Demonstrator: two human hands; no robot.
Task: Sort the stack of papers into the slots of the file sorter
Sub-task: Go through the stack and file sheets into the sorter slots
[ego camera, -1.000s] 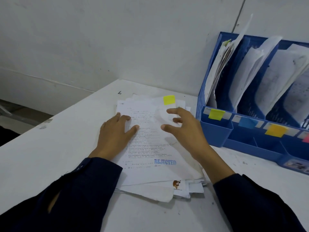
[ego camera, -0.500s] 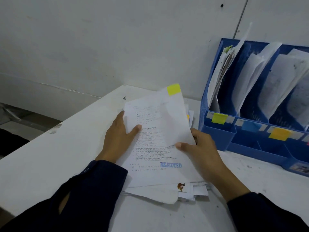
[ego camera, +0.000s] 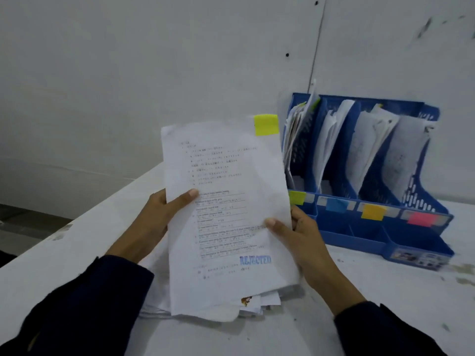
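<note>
Both hands hold one sheet [ego camera: 226,201] up off the stack [ego camera: 259,301] on the tabletop [ego camera: 64,253]: the left hand [ego camera: 154,222] pinches its left edge, the right hand [ego camera: 303,240] its right edge, thumbs on the face. The sheet's long axis runs near to far, its yellow tab [ego camera: 266,124] at the far right corner. The sorter [ego camera: 421,242] stands to the right and farther off; its leftmost slot, marked with a yellow label [ego camera: 297,197], lies just beside the sheet's right edge, so the right hand is nearer and the move probably goes right and away
</note>
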